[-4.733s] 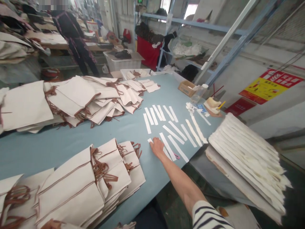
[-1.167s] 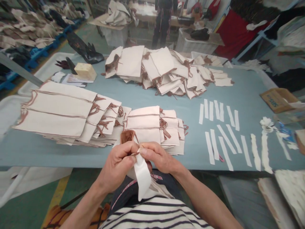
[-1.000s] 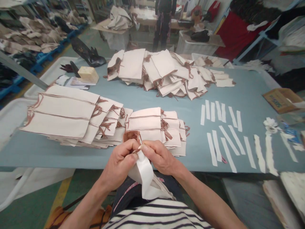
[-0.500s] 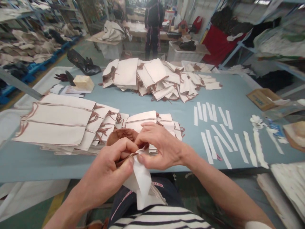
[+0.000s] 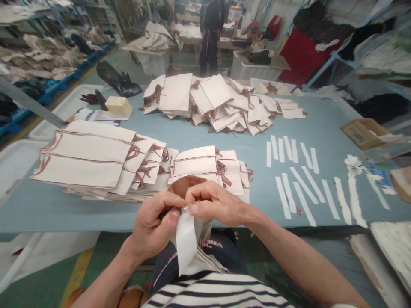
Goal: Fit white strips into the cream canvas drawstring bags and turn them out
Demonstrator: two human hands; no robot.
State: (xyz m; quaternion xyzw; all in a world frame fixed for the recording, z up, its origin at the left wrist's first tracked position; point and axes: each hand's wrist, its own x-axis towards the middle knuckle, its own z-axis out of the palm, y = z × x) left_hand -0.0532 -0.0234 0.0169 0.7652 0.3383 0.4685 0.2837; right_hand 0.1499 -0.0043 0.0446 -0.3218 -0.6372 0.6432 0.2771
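My left hand (image 5: 154, 224) and my right hand (image 5: 214, 203) meet just in front of the blue table's near edge (image 5: 64, 214). Both pinch the top of a white strip (image 5: 186, 246) that hangs down toward my lap. A brown piece (image 5: 186, 185) of a cream pouch shows above my fingers. Behind my hands lies a stack of cream pouches with brown cords (image 5: 205, 164). A longer row of the same pouches (image 5: 93, 160) runs to the left.
Several white strips (image 5: 297, 171) lie in rows on the table's right side. A heap of cream pouches (image 5: 218, 100) sits at the far middle. A cardboard box (image 5: 364, 131) is at the right, a tan block (image 5: 118, 106) at the far left. A person (image 5: 210, 30) stands beyond the table.
My right hand earlier reached to the strips on the table at the right; now both hands pinch a strip by the pouch at my lap. In the last second they only shifted slightly.
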